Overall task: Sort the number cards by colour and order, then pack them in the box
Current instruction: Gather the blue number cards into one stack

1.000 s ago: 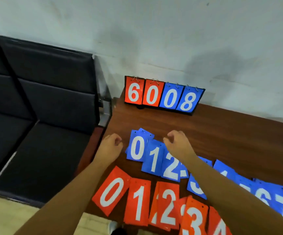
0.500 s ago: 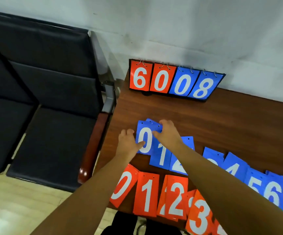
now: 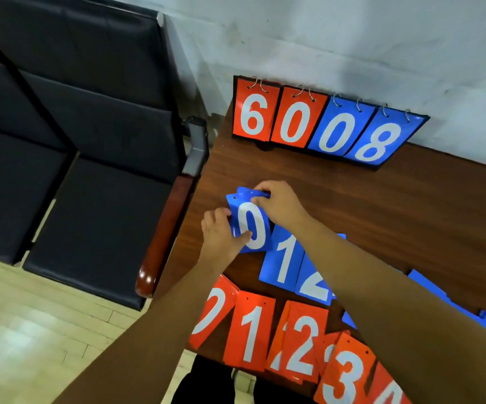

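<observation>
Your left hand (image 3: 220, 232) pinches the blue 0 cards (image 3: 254, 223) at left; your right hand (image 3: 283, 206) grips their far edge.

One scoreboard (image 3: 323, 126), four hung cards: two red, two blue. Five loose red cards (image 3: 249, 330) show faces; three loose blue cards (image 3: 282, 258) readable, others hidden. Two hands: left hand (image 3: 221, 231), right hand (image 3: 282, 204).
</observation>
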